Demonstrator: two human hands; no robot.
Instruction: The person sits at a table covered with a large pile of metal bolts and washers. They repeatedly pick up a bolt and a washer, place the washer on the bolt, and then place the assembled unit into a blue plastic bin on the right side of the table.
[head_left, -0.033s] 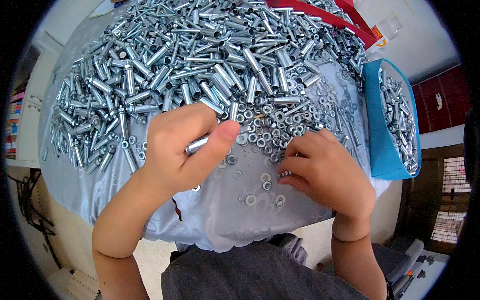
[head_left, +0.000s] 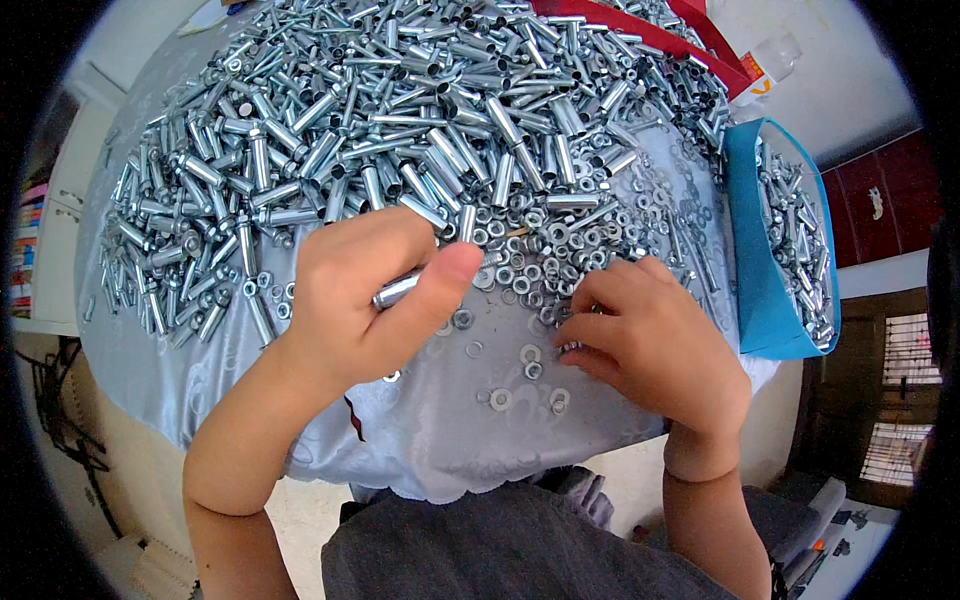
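My left hand [head_left: 365,300] is closed in a fist round a shiny sleeve anchor bolt [head_left: 398,290]. The bolt's metal sleeve shows between the curled fingers and thumb; the rest is covered. Lower on the right, my right hand [head_left: 655,345] has its fingers bent inward over the cloth, with a small metal nut [head_left: 571,347] at the fingertips, mostly hidden. Just beyond it lies a pile of loose nuts and washers [head_left: 570,240]. Several washers [head_left: 501,400] and a nut [head_left: 533,370] lie scattered between the hands.
A large heap of sleeve anchors [head_left: 400,110] spreads over the far side of the table with its pale patterned cloth [head_left: 440,440]. On the right stands a blue bin [head_left: 748,250] full of bolts. Behind are a red container [head_left: 700,60] and a clear bottle [head_left: 775,60].
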